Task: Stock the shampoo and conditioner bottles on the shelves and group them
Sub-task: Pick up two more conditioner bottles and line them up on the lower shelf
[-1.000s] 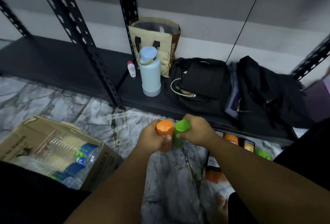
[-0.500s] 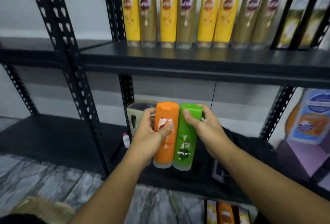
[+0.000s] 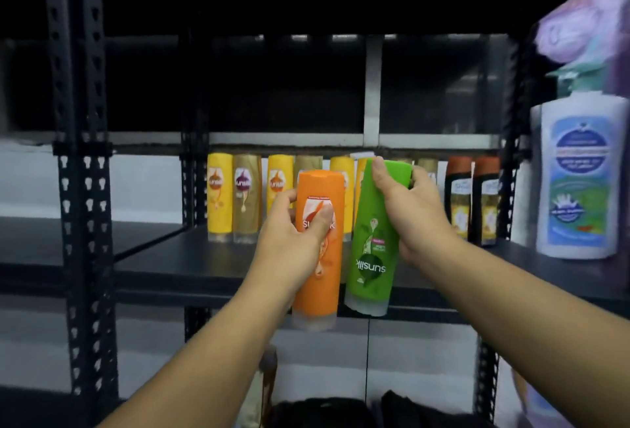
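Observation:
My left hand (image 3: 289, 247) grips an orange bottle (image 3: 318, 277) around its middle, thumb across the label. My right hand (image 3: 412, 213) grips a green bottle (image 3: 373, 257) near its top; its label reads upside down. Both bottles hang side by side in front of the black shelf (image 3: 191, 264). Behind them, at the back of the shelf, stands a row of yellow and gold bottles (image 3: 247, 199), with two dark orange-capped bottles (image 3: 472, 199) at its right end.
A black perforated upright (image 3: 83, 209) rises at the left. A large white pump bottle (image 3: 579, 175) stands on the right. Above it sits a purple pack (image 3: 586, 18). Dark bags (image 3: 341, 410) lie below. The upper shelf level is dark.
Both hands have risen with the two bottles from the floor up to the stocked shelf. My view has tilted up with them.

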Motion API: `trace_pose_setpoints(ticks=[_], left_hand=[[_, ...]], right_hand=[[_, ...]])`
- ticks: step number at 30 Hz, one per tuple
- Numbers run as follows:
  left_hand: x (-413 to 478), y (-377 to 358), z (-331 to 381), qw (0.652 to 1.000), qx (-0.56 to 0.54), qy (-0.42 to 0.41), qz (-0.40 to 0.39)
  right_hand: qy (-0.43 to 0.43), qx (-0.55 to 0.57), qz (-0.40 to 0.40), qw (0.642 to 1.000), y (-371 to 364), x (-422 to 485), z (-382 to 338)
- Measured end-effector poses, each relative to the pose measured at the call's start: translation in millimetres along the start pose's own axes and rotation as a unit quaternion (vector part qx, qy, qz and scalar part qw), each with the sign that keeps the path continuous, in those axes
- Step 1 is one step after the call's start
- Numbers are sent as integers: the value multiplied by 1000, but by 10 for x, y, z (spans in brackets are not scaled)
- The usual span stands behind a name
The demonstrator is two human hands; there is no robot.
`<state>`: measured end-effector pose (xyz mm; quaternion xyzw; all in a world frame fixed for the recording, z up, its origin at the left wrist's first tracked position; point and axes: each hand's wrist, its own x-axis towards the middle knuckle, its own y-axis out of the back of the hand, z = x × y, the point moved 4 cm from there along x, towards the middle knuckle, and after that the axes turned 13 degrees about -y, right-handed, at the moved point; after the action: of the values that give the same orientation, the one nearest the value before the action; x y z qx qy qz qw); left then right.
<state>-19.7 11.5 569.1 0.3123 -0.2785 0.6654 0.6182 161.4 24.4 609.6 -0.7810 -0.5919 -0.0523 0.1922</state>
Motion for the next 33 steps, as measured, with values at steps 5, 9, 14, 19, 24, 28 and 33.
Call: trace_pose_setpoints(ticks=[5,9,14,19,24,28,33], left_hand=[[419,-247,-19,1000,-19,9,11],[652,-452,-88,998,-44,33,29],[832,-698,-247,998,-32,38,30],[855,-791,-435,997,-42,48,33],[788,-790,-550,999,-26,23,-13],[584,-818,-796,992,-7,57,-111],[590,-804,-1031,984,32,78,-158]], right_hand=[[2,-30,15,999,64,333,-210],[4,-43,6,999,93,544,-222],[15,-65,11,998,154,730,-114],[35,-148,-23,988,253,848,-85],[4,-326,-84,942,455,814,355],[-55,-310,-145,938,551,741,672],[-33,-287,-122,949,539,870,837]])
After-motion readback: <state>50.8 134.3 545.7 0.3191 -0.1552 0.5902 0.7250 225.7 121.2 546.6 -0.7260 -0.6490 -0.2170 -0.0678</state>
